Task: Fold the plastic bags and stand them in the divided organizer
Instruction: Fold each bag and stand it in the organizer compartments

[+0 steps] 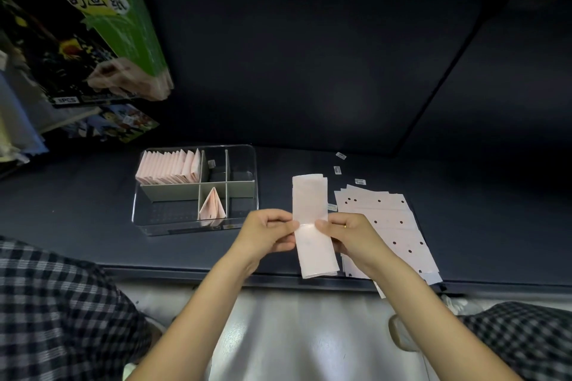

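Bag in hand: one pale pink plastic bag (313, 226), already narrowed to a long strip, held crosswise above the near edge of the dark table (309, 71).
Left hand (268, 233): fingers and thumb pinching the strip's left edge at mid-length.
Right hand (346, 233): fingers pinching the right edge opposite; a ring shows on one finger.
Organizer (195, 189): clear divided tray to the left of the hands; back-left compartment holds a packed row of folded bags (168, 168) on edge; middle front compartment holds one folded triangle (213, 206), leaning.
Unfolded stock: flat stack of bags (387, 226) with dark punched holes, just right of the strip.
Loose items: small label stickers (337, 169) scattered behind the stack.
Step, as judged: creasing the strip across its middle.
Risk: slick film may slide between the pinches, so the layers skew and the crease runs crooked.
Risk: a loosely folded bag may spring open and slump instead of standing.
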`<state>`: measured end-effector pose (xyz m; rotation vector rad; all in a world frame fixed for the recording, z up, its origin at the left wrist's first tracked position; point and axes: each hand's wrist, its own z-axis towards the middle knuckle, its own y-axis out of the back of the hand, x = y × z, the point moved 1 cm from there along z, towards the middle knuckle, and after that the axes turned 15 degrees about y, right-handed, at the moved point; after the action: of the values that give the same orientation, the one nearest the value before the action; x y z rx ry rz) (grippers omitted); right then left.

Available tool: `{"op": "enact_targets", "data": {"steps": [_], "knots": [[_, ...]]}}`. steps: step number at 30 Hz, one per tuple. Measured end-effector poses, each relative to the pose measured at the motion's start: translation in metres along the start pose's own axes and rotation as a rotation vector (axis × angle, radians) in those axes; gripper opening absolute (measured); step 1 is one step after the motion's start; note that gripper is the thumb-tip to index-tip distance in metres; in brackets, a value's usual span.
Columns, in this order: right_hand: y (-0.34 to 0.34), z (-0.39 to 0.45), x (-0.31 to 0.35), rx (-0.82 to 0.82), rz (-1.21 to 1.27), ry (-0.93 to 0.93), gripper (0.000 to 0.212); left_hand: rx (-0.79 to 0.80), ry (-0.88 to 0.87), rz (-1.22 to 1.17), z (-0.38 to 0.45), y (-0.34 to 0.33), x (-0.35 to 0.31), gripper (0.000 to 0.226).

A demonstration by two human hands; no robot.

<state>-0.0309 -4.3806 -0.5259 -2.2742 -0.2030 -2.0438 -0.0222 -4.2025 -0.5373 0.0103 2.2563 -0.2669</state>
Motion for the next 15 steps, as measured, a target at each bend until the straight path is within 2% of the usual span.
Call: {"op": "enact_targets", "data": {"steps": [4,9,12,15], "knots": [[0.001,-0.001,0.002,0.004,0.075,0.012,0.015,0.096,-0.029,-0.015,-0.005,0.001,-0.005,0.028],[0.0,-0.002,0.008,0.01,0.179,0.054,0.021,0.145,-0.066,-0.076,-0.007,0.003,-0.009,0.032],[0.0,-0.003,0.011,-0.011,0.18,0.079,0.033,0.15,-0.086,-0.052,-0.008,0.002,-0.01,0.036],[0.0,-0.002,0.01,-0.037,0.133,0.118,0.034,0.135,-0.071,-0.078,-0.008,0.001,-0.011,0.035]]}}
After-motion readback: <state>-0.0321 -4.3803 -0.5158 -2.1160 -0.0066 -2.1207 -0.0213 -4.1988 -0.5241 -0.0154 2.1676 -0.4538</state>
